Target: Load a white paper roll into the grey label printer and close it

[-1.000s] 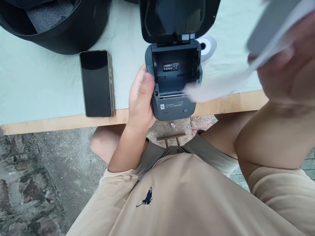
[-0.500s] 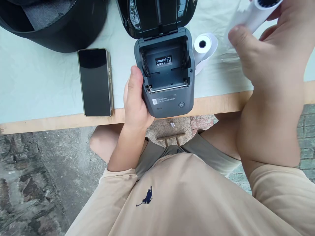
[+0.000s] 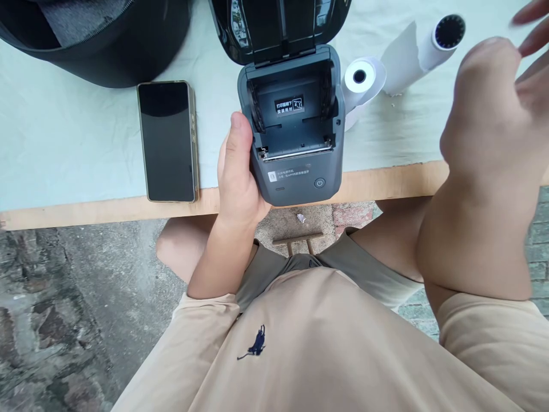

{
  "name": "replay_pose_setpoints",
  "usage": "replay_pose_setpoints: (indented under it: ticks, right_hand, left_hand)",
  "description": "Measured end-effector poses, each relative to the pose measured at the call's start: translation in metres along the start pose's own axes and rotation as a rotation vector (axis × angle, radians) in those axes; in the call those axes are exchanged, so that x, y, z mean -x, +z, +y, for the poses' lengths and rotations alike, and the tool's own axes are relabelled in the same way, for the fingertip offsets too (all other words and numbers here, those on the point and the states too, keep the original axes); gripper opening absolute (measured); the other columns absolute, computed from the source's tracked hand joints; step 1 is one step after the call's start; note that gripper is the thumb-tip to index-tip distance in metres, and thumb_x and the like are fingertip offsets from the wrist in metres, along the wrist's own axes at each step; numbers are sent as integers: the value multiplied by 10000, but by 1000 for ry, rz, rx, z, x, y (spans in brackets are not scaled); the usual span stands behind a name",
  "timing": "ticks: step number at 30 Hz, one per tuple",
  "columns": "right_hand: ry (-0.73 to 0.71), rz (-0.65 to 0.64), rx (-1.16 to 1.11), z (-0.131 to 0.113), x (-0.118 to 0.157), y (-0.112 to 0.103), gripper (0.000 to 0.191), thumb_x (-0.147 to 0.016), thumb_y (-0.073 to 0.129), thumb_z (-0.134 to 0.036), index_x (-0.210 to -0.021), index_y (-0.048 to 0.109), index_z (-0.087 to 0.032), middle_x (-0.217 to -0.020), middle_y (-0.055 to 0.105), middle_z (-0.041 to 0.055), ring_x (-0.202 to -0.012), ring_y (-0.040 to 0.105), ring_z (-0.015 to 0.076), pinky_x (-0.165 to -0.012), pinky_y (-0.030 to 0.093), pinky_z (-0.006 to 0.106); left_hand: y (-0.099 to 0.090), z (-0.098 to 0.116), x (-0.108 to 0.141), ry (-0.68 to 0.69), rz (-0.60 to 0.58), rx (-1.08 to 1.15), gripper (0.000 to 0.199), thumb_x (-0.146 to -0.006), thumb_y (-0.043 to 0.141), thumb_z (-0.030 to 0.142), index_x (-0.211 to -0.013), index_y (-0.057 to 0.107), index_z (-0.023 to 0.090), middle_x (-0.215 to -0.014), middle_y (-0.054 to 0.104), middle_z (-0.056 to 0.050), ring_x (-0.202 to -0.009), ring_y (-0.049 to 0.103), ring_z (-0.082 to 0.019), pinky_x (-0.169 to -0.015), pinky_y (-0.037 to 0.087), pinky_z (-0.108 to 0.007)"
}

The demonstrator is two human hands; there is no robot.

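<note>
You sit at a table [image 3: 64,171] with a pale green top and a raw wood near edge. Below it the ground [image 3: 64,320] is rough grey stone on the left, brick paving [image 3: 538,240] on the right. Flat daylight, no hard shadows.

A black phone [image 3: 168,141] lies face up on the desk [image 3: 64,143], near its wooden front edge, with its screen dark. Behind it, at the far left, sits a black bag [image 3: 98,40] with a zip along its open top. Below the desk the ground [image 3: 64,309] is rough stone.
</note>
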State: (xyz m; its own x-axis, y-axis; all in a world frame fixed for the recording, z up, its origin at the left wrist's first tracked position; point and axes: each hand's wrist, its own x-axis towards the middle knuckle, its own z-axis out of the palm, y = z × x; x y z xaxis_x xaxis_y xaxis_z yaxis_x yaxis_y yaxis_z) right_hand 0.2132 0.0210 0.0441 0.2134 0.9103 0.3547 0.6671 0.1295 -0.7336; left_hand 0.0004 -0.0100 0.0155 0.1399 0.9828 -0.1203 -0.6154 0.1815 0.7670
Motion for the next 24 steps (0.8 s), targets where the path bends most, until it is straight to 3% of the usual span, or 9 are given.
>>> replay_pose_setpoints:
  ticks: [1,3,6,10,14,17,20,22,24]
  right_hand:
    - [-92,-30,63,-5,3,1,394,-802,525,-272,-1188,581,-216,-1171,585,11,-983,574,192,-872,443,350]
    - [-291,-208,209,-14,9,6,469,-815,531,-347,-1255,526,-184,-1221,561,60,-897,592,187,-764,467,343]
    - [-304,-362,292,-22,16,18,556,-810,539,-389,-1310,443,-166,-1246,498,126,-1060,547,237,-796,492,362]
    - [-254,-325,365,-21,18,34,608,-805,533,-404,-1358,327,-258,-1227,523,88,-1086,534,265,-853,487,437]
    - [-116,-350,444,-23,15,40,536,-777,523,-301,-1297,397,-263,-1227,565,63,-1150,531,299,-966,422,491]
    - [-51,-349,466,-28,13,38,489,-746,535,-231,-1227,464,-279,-1131,621,35,-1010,597,278,-876,448,446]
    - [-105,-280,328,-32,13,32,430,-725,570,-219,-1151,516,-235,-1015,630,27,-815,597,206,-710,450,348]
    - [-161,-181,182,-33,14,27,296,-722,581,-218,-1018,577,-198,-930,597,25,-791,565,169,-643,422,292]
    - [-139,-132,68,-31,14,22,246,-760,553,-230,-1002,573,-189,-930,548,31,-880,552,175,-715,440,292]
  left_hand:
    - [1,0,0,-4,1,11,423,-929,303,491,-943,670,281,-1211,643,5,-1316,476,-236,-1046,460,-384]
    - [2,-1,0,2,0,30,428,-932,297,487,-928,673,282,-1208,640,2,-1317,481,-235,-1022,481,-386]
    - [4,-1,-1,13,-4,36,472,-932,265,514,-903,675,282,-1195,643,-12,-1319,480,-237,-986,504,-383]
    - [5,0,-1,20,-4,31,485,-935,255,517,-891,677,282,-1191,647,-9,-1309,491,-229,-975,510,-367]
    - [5,1,-1,24,-12,41,502,-946,240,492,-882,685,266,-1153,659,-15,-1299,500,-226,-998,497,-366]
    - [4,0,-1,15,-7,40,441,-941,288,468,-897,680,271,-1149,657,-14,-1291,505,-229,-998,495,-373]
    - [1,-1,-1,14,-9,31,408,-926,320,490,-929,672,283,-1171,646,-14,-1274,516,-239,-989,497,-383]
    - [0,-1,-2,12,-9,16,401,-918,325,504,-946,666,293,-1180,641,-12,-1250,532,-239,-988,492,-389]
    - [-1,-2,-2,4,7,-13,390,-910,332,508,-971,657,302,-1176,638,-11,-1210,558,-232,-989,484,-385]
